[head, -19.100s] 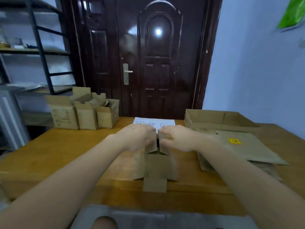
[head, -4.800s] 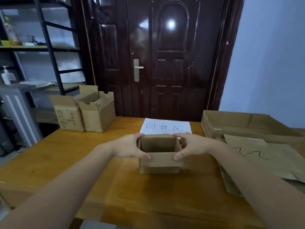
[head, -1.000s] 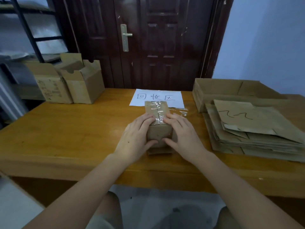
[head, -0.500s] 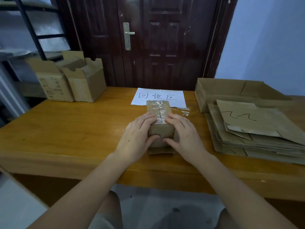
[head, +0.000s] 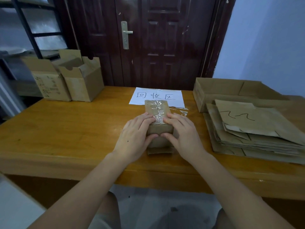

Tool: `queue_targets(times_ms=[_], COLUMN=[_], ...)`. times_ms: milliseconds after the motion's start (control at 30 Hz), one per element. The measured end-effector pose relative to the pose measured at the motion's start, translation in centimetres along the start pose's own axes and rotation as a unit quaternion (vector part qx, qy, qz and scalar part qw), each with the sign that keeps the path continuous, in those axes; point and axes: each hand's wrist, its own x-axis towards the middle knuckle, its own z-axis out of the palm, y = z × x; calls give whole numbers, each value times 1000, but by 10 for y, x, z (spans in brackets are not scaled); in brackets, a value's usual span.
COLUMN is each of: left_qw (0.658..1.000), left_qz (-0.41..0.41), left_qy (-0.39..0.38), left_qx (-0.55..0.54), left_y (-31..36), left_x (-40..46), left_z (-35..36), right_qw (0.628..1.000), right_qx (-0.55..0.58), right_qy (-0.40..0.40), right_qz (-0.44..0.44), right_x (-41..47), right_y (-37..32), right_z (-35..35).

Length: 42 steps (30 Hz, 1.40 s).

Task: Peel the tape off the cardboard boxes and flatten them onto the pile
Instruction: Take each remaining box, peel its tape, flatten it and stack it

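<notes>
- Nearest: two bare forearms reaching forward over the near edge of the orange-brown wooden worktop.
- Left hand and right hand clasped on either side of a small brown taped cardboard box standing on the worktop.
- Fingers of the left hand curled over the box's top left edge, thumb pressed on the near face; right fingers likewise on the top right edge, thumb tips nearly meeting.
- Between the two sets of fingers: strip of wrinkled clear tape along the box's top seam, running away past the fingertips.
- Just beyond the right fingers: loose crumpled piece of clear film lying on the worktop.
- Beyond the fingertips, behind the box: white paper sheet with black handwritten characters.
- Right of the right fingers: pile of flattened brown cardboard sheets, with a shallow open cardboard tray behind.
- Far left of the left fingers: two open upright brown cardboard boxes.
</notes>
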Motion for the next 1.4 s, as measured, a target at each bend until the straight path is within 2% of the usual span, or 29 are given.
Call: queue_targets(times_ms=[233,467,600,833,1400], left_qw=[999,1000,999,1000,998], left_qz=[27,15,15,15,48], left_qy=[9,5,-25,5,42], left_qx=[26,7,25,17,4], left_y=[-2,0,-3,-2,-6], left_x=[4,2,1,1,0], left_z=[-1,-1,0,6,12], right_qw=[1000,1000,1000,997,999], right_qx=[0,5,14,-10,35], right_qy=[11,10,-14,-71,-17], right_qz=[2,5,14,15,-4], right_x=[1,0,0,-1,-4], right_y=[-2,-5,-4,0,2], right_z=[1,0,-4,-9,0])
